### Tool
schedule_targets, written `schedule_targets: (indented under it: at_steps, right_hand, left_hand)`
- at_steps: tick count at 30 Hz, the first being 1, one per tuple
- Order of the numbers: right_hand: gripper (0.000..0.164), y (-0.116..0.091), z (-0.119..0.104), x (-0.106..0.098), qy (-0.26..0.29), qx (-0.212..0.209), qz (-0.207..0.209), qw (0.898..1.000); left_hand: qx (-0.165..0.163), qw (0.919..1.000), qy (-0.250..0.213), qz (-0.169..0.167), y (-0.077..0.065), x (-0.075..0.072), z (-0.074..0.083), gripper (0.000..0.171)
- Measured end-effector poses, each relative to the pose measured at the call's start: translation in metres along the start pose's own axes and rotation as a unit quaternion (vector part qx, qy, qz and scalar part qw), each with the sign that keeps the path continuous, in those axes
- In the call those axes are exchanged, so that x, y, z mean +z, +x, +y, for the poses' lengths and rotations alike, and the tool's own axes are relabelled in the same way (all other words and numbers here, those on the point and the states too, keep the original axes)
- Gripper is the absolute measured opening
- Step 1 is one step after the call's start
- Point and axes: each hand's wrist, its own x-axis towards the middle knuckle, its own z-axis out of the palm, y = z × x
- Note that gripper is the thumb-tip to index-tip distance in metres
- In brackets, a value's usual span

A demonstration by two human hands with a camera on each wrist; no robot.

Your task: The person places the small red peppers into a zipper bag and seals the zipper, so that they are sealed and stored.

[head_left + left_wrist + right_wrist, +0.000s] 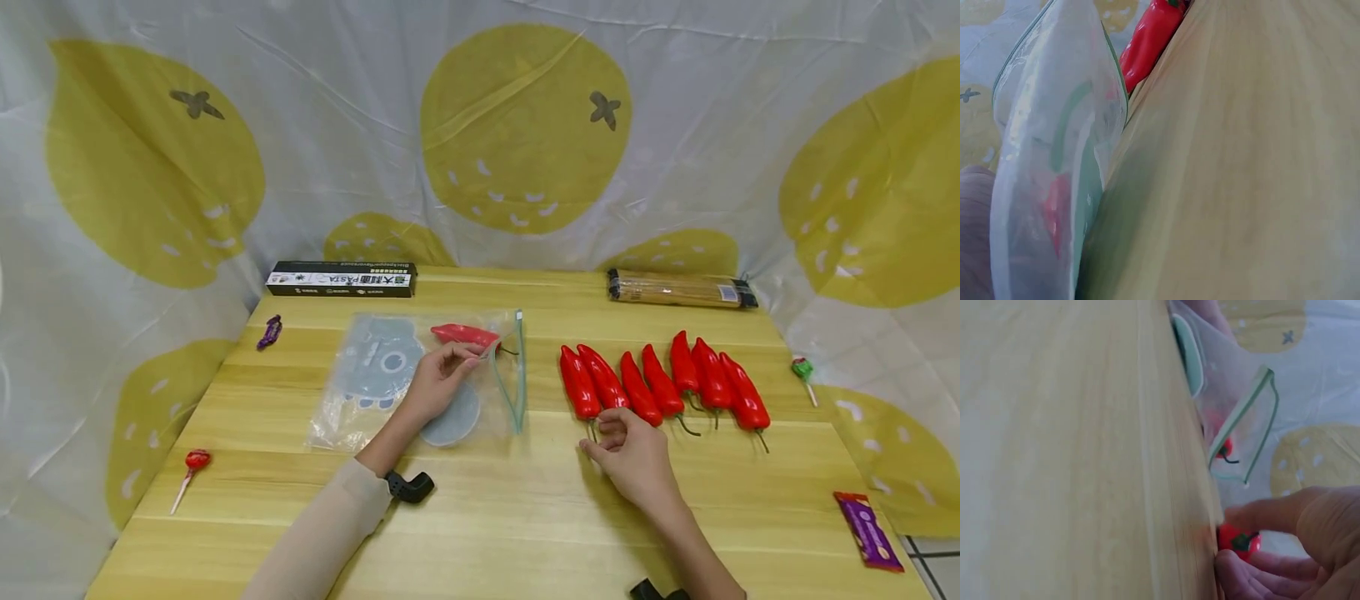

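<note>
A clear zip bag point(375, 358) with a pale blue print and a green zip edge lies on the table, its mouth towards the right. Inside it is one red chili pepper point(457, 335). My left hand point(442, 379) pinches the upper layer of the bag near its mouth, which gapes. To the right, several red chili peppers point(708, 379) lie in a row. My right hand point(637, 458) is at the stem end of the leftmost pepper point(577, 383), thumb and fingers apart on either side of it. In the right wrist view that pepper point(1238, 542) shows between them.
A black pasta box point(341, 279) and a pack of noodles point(682, 289) lie along the back. On the left are a purple-wrapped candy point(269, 332) and a red lollipop point(197, 461). A green lollipop point(802, 371) and a purple snack bar point(868, 531) lie on the right.
</note>
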Motion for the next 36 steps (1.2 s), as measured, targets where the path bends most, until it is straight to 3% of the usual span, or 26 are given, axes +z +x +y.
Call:
schedule_targets:
  at_steps: [5, 9, 12, 16, 20, 26, 31, 36]
  right_hand:
    - [0.019, 0.002, 0.000, 0.001, -0.009, 0.002, 0.033, 0.999]
    - [0.009, 0.002, -0.001, 0.000, 0.002, -0.011, 0.093, 0.996]
    - [0.005, 0.002, -0.001, -0.004, 0.033, -0.027, 0.142, 0.989]
    - [0.006, 0.005, 0.001, -0.010, 0.091, -0.048, 0.170, 0.980]
    - [0.009, 0.009, -0.001, -0.016, 0.132, -0.050, 0.156, 0.978]
    - [0.015, 0.024, -0.015, -0.017, 0.209, -0.040, 0.085, 0.973]
    - [0.017, 0.045, -0.022, -0.007, 0.209, -0.040, 0.035, 0.977]
    - [0.015, 0.062, -0.031, 0.010, 0.224, -0.041, -0.016, 0.974]
  left_hand:
    - [-0.007, 0.9998, -0.011, -0.013, -0.001, -0.001, -0.002, 0.019]
    - [-0.016, 0.9998, -0.010, -0.005, -0.001, -0.002, -0.001, 0.016]
    - [-0.021, 0.9996, -0.016, 0.009, -0.001, -0.003, 0.001, 0.014]
    - [-0.032, 0.9984, -0.036, 0.028, -0.001, -0.004, 0.003, 0.011]
    - [-0.039, 0.9974, -0.049, 0.036, -0.001, -0.005, 0.005, 0.009]
    - [-0.029, 0.9969, -0.061, 0.041, 0.000, -0.005, 0.008, 0.011]
    - [-0.010, 0.9971, -0.065, 0.037, 0.000, -0.002, 0.005, 0.012]
    - [-0.005, 0.9960, -0.080, 0.039, -0.001, -0.001, 0.005, 0.012]
